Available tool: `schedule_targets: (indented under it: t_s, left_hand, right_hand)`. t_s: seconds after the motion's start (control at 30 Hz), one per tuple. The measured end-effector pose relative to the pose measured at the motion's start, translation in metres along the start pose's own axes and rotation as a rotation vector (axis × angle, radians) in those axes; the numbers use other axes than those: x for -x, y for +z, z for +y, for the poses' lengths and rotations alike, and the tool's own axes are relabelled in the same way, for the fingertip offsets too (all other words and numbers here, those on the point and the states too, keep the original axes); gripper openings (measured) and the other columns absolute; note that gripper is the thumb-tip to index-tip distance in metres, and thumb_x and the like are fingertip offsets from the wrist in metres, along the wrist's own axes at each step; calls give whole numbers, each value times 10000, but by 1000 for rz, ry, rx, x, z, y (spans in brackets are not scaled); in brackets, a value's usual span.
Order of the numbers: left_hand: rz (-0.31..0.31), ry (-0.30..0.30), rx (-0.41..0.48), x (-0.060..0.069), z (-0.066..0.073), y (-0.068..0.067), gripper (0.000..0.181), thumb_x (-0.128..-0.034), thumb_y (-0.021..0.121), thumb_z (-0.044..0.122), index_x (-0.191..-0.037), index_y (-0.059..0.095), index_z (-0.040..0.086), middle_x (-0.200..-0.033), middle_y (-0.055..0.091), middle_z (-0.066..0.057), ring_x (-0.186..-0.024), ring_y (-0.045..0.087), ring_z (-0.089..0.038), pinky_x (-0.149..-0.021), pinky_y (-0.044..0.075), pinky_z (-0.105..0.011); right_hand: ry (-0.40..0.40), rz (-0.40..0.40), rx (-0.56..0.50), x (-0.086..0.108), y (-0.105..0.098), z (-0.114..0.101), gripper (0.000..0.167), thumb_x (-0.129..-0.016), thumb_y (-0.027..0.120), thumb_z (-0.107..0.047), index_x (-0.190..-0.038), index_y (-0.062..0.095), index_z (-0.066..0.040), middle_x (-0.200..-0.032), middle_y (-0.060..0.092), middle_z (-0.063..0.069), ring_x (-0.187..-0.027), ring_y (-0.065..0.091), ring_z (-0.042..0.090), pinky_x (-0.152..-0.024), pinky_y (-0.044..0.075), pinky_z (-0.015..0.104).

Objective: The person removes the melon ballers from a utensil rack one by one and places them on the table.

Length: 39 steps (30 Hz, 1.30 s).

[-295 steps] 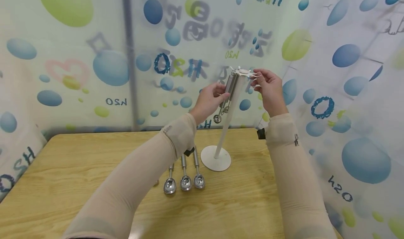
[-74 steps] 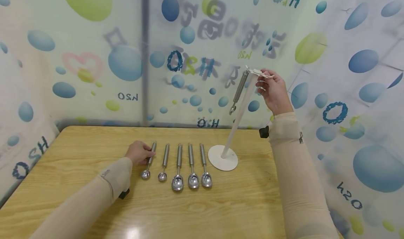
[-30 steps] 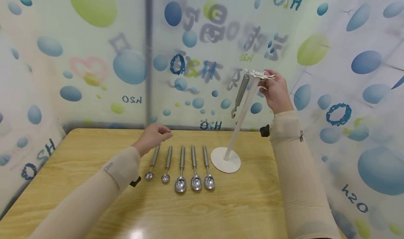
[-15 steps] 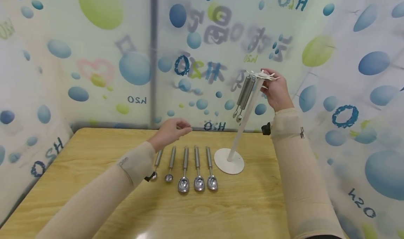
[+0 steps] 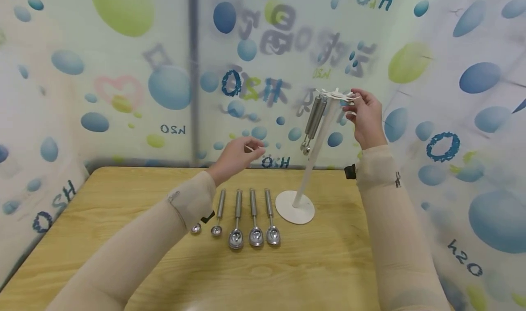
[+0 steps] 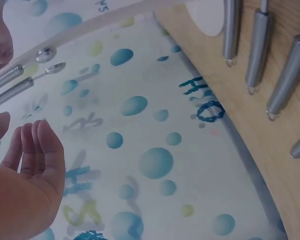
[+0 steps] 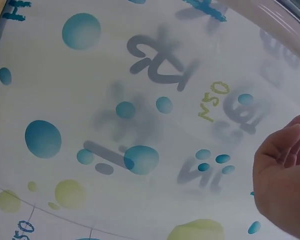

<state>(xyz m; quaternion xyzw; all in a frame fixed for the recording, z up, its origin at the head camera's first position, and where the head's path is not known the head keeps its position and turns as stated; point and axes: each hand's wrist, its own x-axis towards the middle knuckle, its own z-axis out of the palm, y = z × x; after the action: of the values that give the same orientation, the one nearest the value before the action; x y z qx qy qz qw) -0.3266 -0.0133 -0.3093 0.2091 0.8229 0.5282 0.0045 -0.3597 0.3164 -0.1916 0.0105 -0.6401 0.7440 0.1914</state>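
Note:
A white stand has a round base (image 5: 295,208), a slanting pole and a flat hooked top (image 5: 334,95). Two steel melon ballers (image 5: 313,121) hang side by side from its left hooks. My right hand (image 5: 367,121) pinches the right edge of that top between thumb and fingers. To the left of the hanging tools, my left hand (image 5: 237,155) is raised above the table, fingers loosely bent, nothing held. The left wrist view shows this hand (image 6: 27,175) just below the ballers (image 6: 20,82). Only a bent hand (image 7: 285,175) appears at the right wrist view's edge.
On the wooden table (image 5: 263,279) three larger scoops (image 5: 256,235) lie in a row left of the base. Two smaller ballers, one (image 5: 216,230) fully visible, lie further left; my left forearm hides the other's handle. A patterned curtain (image 5: 172,87) hangs behind.
My left hand has let go of the leftmost baller on the table and risen rightward toward the stand. My right hand stays at the hooked top, which has turned slightly; both hanging ballers now show.

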Motion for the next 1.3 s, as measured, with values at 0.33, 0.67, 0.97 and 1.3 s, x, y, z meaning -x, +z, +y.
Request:
schedule_targets:
  t_s: [0.33, 0.67, 0.97, 1.3]
  left_hand:
    - [8, 92, 30, -22, 27, 17, 283, -1026, 631, 308, -1256, 648, 145, -1162, 655, -33, -979, 646, -191, -818, 589, -405]
    - [27, 156, 44, -39, 55, 37, 301, -1033, 618, 302, -1290, 631, 148, -1145, 632, -26, -938, 634, -184, -782, 570, -385]
    - [75, 213, 56, -53, 70, 48, 289, -1029, 626, 290, -1272, 635, 134, -1114, 642, -10, -940, 626, -176, -786, 538, -345]
    - [113, 189, 23, -64, 82, 63, 393, -1004, 658, 353, -1308, 610, 109, -1131, 630, -18, -974, 614, -166, -808, 544, -337]
  right_hand:
    - [-98, -12, 49, 16, -10, -3, 287, -1008, 560, -322, -1212, 624, -130, -1019, 649, 39, -771, 627, 147, -626, 517, 199]
    - [-133, -12, 85, 24, -9, -4, 382, -1001, 575, -303, -1301, 598, -67, -1037, 658, 49, -788, 622, 156, -650, 521, 205]
    - [-165, -23, 92, 28, -7, -8, 312, -1004, 600, -266, -1239, 630, -62, -1038, 651, 80, -768, 611, 157, -630, 518, 194]
    - [-174, -27, 114, 28, -8, -7, 284, -998, 631, -231, -1210, 653, -44, -1008, 658, 61, -780, 606, 158, -638, 516, 192]
